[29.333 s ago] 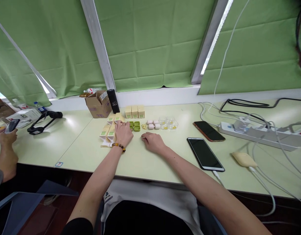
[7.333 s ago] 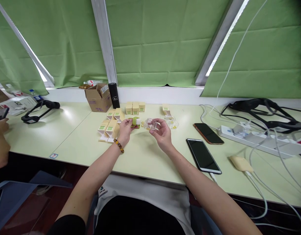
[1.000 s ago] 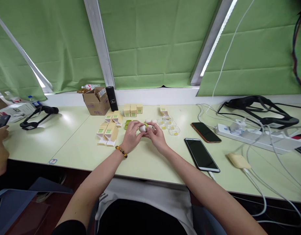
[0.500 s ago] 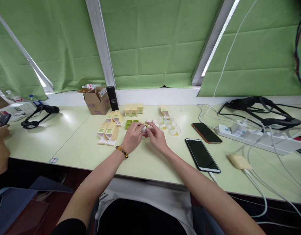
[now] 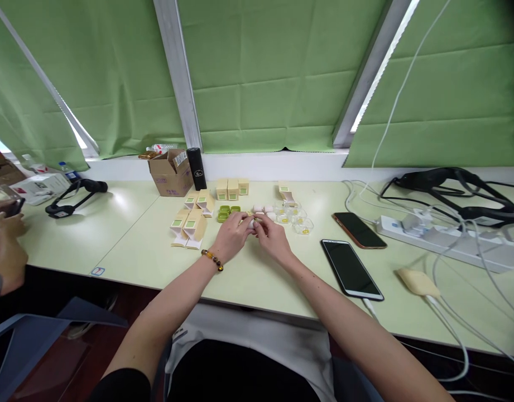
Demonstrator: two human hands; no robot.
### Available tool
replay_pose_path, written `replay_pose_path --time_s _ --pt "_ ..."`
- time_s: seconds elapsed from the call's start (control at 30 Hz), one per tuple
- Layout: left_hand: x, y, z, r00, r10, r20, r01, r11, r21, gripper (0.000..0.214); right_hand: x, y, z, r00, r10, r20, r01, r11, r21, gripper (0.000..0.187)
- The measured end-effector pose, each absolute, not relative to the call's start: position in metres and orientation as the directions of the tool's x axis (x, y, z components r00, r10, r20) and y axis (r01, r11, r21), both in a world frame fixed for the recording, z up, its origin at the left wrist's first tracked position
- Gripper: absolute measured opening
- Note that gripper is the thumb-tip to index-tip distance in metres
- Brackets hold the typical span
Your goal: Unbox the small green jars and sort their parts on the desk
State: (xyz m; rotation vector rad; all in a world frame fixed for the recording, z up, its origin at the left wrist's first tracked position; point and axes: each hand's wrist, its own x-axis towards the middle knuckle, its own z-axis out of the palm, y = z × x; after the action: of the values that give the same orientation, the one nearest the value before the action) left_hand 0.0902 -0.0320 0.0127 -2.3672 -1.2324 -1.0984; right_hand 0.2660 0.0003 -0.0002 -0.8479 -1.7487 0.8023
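Observation:
Between the fingertips of both hands is a small white rounded piece [image 5: 251, 224], mostly covered by the fingers. My left hand [image 5: 230, 237], with a beaded bracelet at the wrist, closes on it from the left. My right hand [image 5: 274, 239] pinches it from the right. Just behind the left hand lie several small green square trays [image 5: 228, 211]. Pale pink-white pieces [image 5: 263, 209] rest beyond the right hand. To their right are several clear plastic covers [image 5: 303, 225] with yellow marks. Several cream cartons with open flaps [image 5: 195, 225] stand to the left.
More cream cartons [image 5: 232, 190] stand behind, near a cardboard box [image 5: 171, 174] and a black cylinder [image 5: 197, 169]. Two phones [image 5: 352, 269], a power strip [image 5: 445, 243], loose cables and a black headset [image 5: 457, 192] occupy the right. Another person's hands [image 5: 8, 223] hold a phone at far left.
The view has shifted slightly, so the table's things appear a little further right. Both hands stay together around the white piece; the green bit seen on it earlier is less visible.

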Motion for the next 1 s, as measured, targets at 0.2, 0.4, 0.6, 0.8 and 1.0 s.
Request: replay_pose_path --time_s 0.2,0.4,0.6,0.8,1.0 --pt "0.091 -0.033 0.013 0.355 0.602 0.715 0.781 -0.611 0.126 0.034 0.267 -0.002 0.002 -0.259 0.845 0.468 0.217 0.523 -0.824 0.033" --pt "0.094 -0.035 0.015 0.363 0.606 0.708 0.779 -0.614 0.126 0.034 0.265 -0.002 0.001 -0.235 0.844 0.482 0.221 0.529 -0.819 0.033" --pt "0.1 -0.036 0.013 0.354 0.61 0.709 0.804 -0.586 0.103 0.033 0.264 -0.002 0.002 -0.183 0.847 0.5 0.181 0.528 -0.829 0.032" --pt "0.106 -0.038 0.012 0.342 0.645 0.684 0.842 -0.534 0.083 0.03 0.263 -0.004 0.006 -0.211 0.868 0.45 0.235 0.492 -0.838 0.034" --pt "0.097 -0.032 0.011 0.298 0.624 0.723 0.777 -0.599 0.196 0.029 0.269 -0.001 0.009 -0.26 0.856 0.447 0.224 0.504 -0.834 0.039"
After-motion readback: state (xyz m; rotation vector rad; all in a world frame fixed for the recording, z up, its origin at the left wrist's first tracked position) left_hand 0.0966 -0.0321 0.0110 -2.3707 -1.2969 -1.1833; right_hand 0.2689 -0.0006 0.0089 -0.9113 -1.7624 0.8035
